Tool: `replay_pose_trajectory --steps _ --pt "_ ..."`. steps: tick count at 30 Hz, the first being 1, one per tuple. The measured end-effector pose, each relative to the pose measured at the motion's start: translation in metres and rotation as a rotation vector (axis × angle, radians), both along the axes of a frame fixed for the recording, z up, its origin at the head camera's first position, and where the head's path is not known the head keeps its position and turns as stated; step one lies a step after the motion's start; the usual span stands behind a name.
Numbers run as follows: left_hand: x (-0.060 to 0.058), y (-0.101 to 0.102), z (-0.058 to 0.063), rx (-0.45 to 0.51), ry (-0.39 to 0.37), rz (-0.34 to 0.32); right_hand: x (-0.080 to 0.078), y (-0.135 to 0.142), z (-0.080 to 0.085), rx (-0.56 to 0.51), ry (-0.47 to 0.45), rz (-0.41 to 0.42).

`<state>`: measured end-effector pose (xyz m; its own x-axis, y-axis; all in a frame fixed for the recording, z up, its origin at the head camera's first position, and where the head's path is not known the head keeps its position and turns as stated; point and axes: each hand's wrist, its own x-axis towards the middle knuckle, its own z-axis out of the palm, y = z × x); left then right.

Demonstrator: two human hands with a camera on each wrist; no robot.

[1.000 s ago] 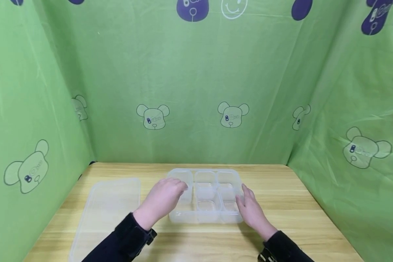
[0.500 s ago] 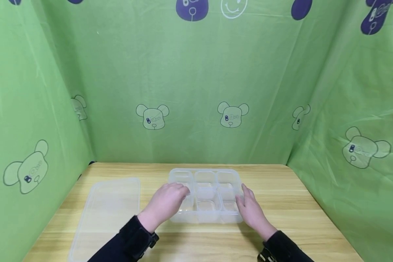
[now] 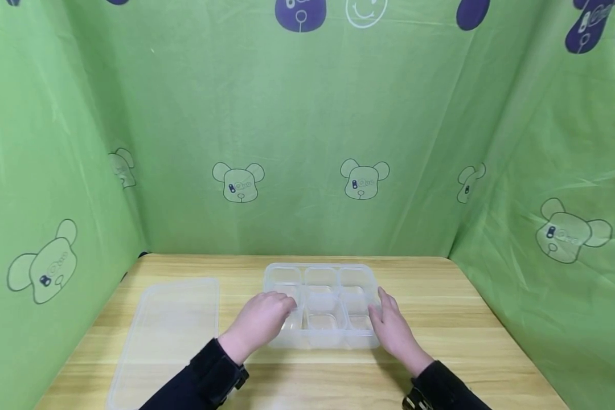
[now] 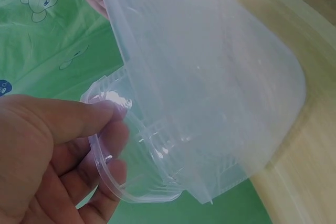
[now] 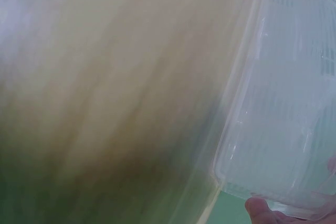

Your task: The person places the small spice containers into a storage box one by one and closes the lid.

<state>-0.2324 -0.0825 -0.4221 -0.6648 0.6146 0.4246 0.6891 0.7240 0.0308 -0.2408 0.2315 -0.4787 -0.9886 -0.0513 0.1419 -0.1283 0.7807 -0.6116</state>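
Note:
A clear plastic storage box stands on the table, with several small clear containers inside. At its front left corner my left hand pinches the rim of one small clear container between thumb and fingers. That container sits at the box's left side, and my hand partly hides it in the head view. Over the right wall of the box, my right hand holds on, thumb on the inner side and fingers along the outside. A fingertip shows at the box edge in the right wrist view.
A large translucent lid lies flat on the wooden table left of the box. Green printed cloth hangs behind and along both sides of the table.
My left hand has moved slightly right and down with the small container, which has settled into the left side of the box. The right hand stays in place.

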Motion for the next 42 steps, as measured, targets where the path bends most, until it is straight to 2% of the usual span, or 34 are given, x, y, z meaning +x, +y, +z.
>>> replay_pose_trajectory --steps 17,24,42 --pt "0.002 0.002 -0.006 -0.013 -0.046 -0.001 0.0 0.001 -0.001 0.0 -0.006 -0.003" --pt "0.005 0.003 -0.008 -0.027 -0.066 0.017 -0.003 0.002 -0.002 -0.005 -0.021 -0.002" --pt "0.004 0.001 -0.016 -0.018 -0.049 -0.003 -0.002 -0.001 -0.002 -0.008 -0.004 -0.008"
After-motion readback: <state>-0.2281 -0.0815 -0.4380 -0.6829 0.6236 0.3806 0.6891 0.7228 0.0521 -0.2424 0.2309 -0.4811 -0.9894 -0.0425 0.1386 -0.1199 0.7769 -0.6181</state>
